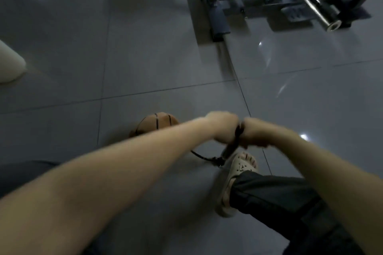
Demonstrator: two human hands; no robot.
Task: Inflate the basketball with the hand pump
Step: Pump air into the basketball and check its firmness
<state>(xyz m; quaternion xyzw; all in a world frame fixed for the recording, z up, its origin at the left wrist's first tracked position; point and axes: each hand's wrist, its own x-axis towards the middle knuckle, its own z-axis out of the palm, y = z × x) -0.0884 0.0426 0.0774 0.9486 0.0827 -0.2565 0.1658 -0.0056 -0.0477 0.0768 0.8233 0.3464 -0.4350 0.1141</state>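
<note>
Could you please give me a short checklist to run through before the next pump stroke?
1. Grip: left hand and right hand both hold the pump handle: ok.
2. The hose leaves the pump base toward the basketball: ok.
3. Hose connection at the basketball: hidden behind the left forearm: cannot tell.
4. The sandalled foot pinning the pump base: close beside it, contact blurred: cannot tell.
5. The basketball resting on the floor: ok.
</note>
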